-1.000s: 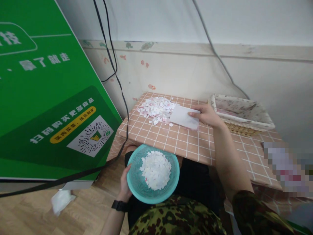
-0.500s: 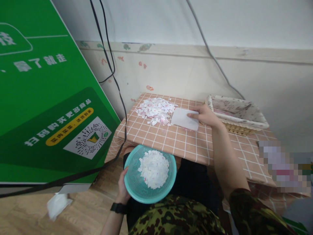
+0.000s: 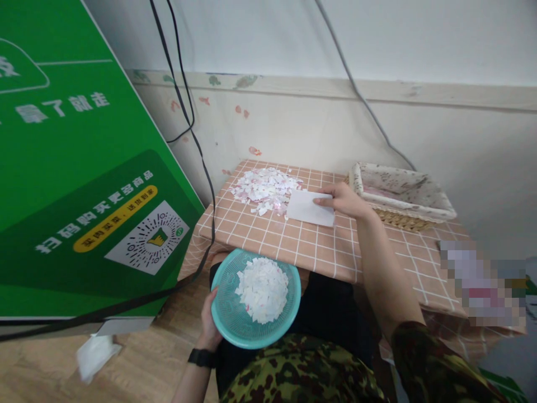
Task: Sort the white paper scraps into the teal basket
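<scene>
My left hand (image 3: pixel 211 322) grips the left rim of a round turquoise plastic basket (image 3: pixel 226 324), held over my lap below the table edge. Inside it lies a heap of small white paper scraps (image 3: pixel 263 290). Over the table, my right hand (image 3: pixel 342 200) is closed on the right end of a white card (image 3: pixel 308 207), thumb on top and the other fingers partly hidden. The card's left edge meets a loose pile of white and pinkish paper scraps (image 3: pixel 266 186) at the table's far left corner.
A lined wicker basket (image 3: pixel 403 218) stands at the back right of the checked tablecloth (image 3: pixel 331 246). A large green panel (image 3: pixel 84 168) fills the left, with black cables (image 3: pixel 201 151) hanging in front. A white bag (image 3: pixel 97 355) lies on the floor.
My right hand and the card have shifted slightly left and toward me, beside the scrap pile. The left hand keeps hold of the turquoise basket. The view has turned a little.
</scene>
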Motion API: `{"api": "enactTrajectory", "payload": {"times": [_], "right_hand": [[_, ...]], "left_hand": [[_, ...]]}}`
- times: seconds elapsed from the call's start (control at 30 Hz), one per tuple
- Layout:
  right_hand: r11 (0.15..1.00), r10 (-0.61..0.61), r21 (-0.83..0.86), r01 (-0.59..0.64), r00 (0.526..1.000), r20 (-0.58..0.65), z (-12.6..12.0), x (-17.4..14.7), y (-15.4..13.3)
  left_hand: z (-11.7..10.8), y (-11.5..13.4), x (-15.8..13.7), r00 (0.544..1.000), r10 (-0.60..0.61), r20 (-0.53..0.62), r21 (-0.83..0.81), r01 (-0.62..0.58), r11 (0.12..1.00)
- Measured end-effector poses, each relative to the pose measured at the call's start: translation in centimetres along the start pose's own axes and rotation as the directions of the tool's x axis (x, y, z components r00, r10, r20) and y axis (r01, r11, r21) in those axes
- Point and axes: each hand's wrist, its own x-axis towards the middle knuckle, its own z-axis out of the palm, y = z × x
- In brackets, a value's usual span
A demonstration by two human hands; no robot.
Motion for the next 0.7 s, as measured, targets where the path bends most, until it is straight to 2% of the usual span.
{"api": "enactTrajectory", "payload": {"times": [0.13,0.3,0.37,0.47,0.53,0.7], "right_hand": [[1.0,0.02,0.014,-0.02,0.998,0.067,-0.4,-0.2,-0.1],[0.998,0.039,0.047,-0.041,0.998,0.057,-1.0,-0.6,0.4],[0.998,0.044,0.034,-0.044,0.999,-0.001,-1.2,-0.6,0.9],[0.999,0.045,0.004,-0.045,0.986,-0.162,-1.2,-0.5,1.4],[0.998,0.038,-0.038,-0.046,0.981,-0.19,-1.2,-0.4,1.5],[0.996,0.021,-0.092,-0.022,1.0,-0.003,-1.2,-0.4,1.1]], "left_hand": [[-0.1,0.0,0.1,0.999,-0.046,0.0,0.001,0.046,0.999],[0.3,0.2,-0.2,0.999,-0.035,-0.009,0.004,0.035,0.999],[0.5,0.3,-0.4,1.0,-0.03,-0.003,-0.003,0.03,1.0],[0.7,0.3,-0.6,1.0,-0.017,-0.003,-0.002,0.017,1.0],[0.7,0.3,-0.6,1.0,-0.025,-0.007,0.004,0.025,1.0],[0.7,0.3,-0.5,1.0,-0.006,-0.023,0.012,0.006,1.0]]}}
